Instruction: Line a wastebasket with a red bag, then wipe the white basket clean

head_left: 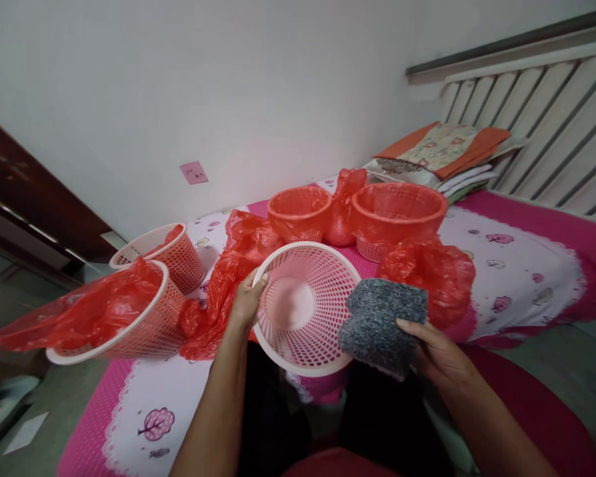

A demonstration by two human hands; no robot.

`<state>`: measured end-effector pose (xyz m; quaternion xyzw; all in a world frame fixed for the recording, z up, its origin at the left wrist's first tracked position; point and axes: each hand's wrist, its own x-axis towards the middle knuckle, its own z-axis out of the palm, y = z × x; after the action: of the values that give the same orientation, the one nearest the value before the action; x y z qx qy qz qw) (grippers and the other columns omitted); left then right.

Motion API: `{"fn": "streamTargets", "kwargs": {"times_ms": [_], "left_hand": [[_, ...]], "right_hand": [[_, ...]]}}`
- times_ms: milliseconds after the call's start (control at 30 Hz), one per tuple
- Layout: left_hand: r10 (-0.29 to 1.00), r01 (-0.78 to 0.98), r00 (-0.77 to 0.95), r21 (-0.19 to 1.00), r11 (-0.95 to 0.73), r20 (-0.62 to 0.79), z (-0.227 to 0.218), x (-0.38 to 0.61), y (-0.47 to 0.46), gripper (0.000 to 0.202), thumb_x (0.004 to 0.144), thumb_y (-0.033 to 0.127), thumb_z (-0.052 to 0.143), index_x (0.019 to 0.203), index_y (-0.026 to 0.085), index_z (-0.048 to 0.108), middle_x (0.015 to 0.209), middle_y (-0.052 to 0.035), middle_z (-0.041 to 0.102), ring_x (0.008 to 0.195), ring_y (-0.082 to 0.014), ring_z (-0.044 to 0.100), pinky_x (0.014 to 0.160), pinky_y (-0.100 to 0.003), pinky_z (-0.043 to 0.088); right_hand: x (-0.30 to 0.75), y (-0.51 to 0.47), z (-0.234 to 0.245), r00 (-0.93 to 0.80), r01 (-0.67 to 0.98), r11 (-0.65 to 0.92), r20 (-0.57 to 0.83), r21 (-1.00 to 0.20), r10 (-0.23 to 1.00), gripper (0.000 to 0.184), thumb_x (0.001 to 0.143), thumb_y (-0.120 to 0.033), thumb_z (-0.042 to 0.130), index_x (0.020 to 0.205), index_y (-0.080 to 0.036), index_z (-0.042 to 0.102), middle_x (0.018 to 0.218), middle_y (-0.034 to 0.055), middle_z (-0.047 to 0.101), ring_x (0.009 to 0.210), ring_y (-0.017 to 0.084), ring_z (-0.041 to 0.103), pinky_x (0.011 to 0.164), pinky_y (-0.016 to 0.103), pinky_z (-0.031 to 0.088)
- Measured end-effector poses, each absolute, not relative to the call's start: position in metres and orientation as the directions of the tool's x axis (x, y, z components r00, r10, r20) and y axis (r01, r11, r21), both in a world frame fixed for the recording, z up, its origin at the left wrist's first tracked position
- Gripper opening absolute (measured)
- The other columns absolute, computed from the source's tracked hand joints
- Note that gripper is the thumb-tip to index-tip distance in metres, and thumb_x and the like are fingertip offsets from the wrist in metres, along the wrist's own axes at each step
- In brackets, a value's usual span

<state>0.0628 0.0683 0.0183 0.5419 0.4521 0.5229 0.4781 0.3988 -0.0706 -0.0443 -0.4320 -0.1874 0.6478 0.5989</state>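
Observation:
A pink plastic mesh basket [278,344] is tilted toward me above my lap, and its inside looks bare. My left hand [248,299] grips its left rim, thumb on the inner side. In my right hand [434,348] is a grey speckled cloth [385,318], folded and pinched between thumb and fingers. The cloth overlaps the basket's right rim; whether they touch I cannot tell. Behind the basket lies a crumpled red plastic bag [218,291]. Another red bag [434,271] sits behind the cloth.
Two bag-lined baskets, one smaller [298,222] and one larger [402,212], stand on the bed. At left, a front basket [171,324] and a rear basket [196,265] hold red bags. Folded bedding [442,152] lies by the white headboard [531,119]. A wall [258,86] rises behind.

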Motion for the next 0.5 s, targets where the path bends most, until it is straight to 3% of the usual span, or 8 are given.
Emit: {"fn": "streamTargets", "kwargs": {"times_ms": [133,233,300,367,433,500], "left_hand": [[0.988,-0.015,0.041,0.989,-0.149,0.15,0.012,0.06,0.066,0.058,0.082,0.056,0.082,0.125,0.018,0.077,0.133,-0.0137,0.077,0.129,-0.0329,0.068,0.115,-0.048,0.048],[0.985,0.006,0.062,0.987,-0.16,0.16,0.01,0.055,0.069,0.054,0.084,0.056,0.079,0.125,0.02,0.077,0.135,-0.012,0.076,0.131,-0.032,0.067,0.116,-0.046,0.047],[0.983,0.025,0.073,0.985,-0.17,0.168,0.01,0.051,0.073,0.054,0.084,0.055,0.079,0.125,0.02,0.077,0.135,-0.012,0.076,0.132,-0.0318,0.066,0.117,-0.046,0.046],[0.983,0.036,0.078,0.985,-0.17,0.167,0.013,0.048,0.08,0.054,0.083,0.055,0.08,0.123,0.019,0.078,0.134,-0.0131,0.076,0.132,-0.032,0.066,0.118,-0.047,0.045],[0.984,0.033,0.08,0.986,-0.164,0.161,0.015,0.045,0.088,0.055,0.081,0.054,0.081,0.122,0.018,0.079,0.134,-0.014,0.076,0.132,-0.0325,0.066,0.119,-0.048,0.044],[0.984,0.027,0.077,0.987,-0.161,0.159,0.016,0.044,0.097,0.055,0.077,0.054,0.083,0.119,0.017,0.08,0.132,-0.0144,0.077,0.13,-0.0333,0.067,0.119,-0.049,0.043]], "right_hand": [[0.375,-0.066,-0.025,0.068,-0.587,-0.134,-0.214,-0.799,0.975,0.058,0.065,-0.033,0.092,0.119,-0.021,0.075,0.108,0.0099,0.083,0.106,0.034,0.079,0.096,0.048,0.065],[0.348,-0.041,-0.009,0.084,-0.49,-0.024,-0.074,-0.871,0.994,0.052,0.069,-0.037,0.087,0.117,-0.021,0.075,0.113,0.0094,0.082,0.11,0.033,0.078,0.099,0.048,0.062],[0.327,-0.019,-0.001,0.084,-0.264,0.063,0.042,-0.963,0.996,0.043,0.076,-0.039,0.079,0.113,-0.019,0.075,0.111,0.0097,0.082,0.108,0.031,0.077,0.1,0.047,0.061],[0.304,0.002,0.002,-0.006,0.114,0.142,0.142,-0.983,0.99,0.033,0.081,-0.035,0.072,0.109,-0.017,0.075,0.108,0.0112,0.082,0.104,0.03,0.077,0.1,0.046,0.059],[0.283,0.018,0.001,-0.23,0.469,0.231,0.134,-0.853,0.964,0.036,0.081,-0.029,0.072,0.114,-0.016,0.076,0.117,0.0142,0.08,0.11,0.032,0.075,0.104,0.047,0.057],[0.27,0.028,-0.004,-0.422,0.662,0.334,0.035,-0.671,0.906,0.053,0.079,-0.026,0.076,0.131,-0.015,0.072,0.139,0.0181,0.072,0.129,0.036,0.068,0.112,0.048,0.051]]}}
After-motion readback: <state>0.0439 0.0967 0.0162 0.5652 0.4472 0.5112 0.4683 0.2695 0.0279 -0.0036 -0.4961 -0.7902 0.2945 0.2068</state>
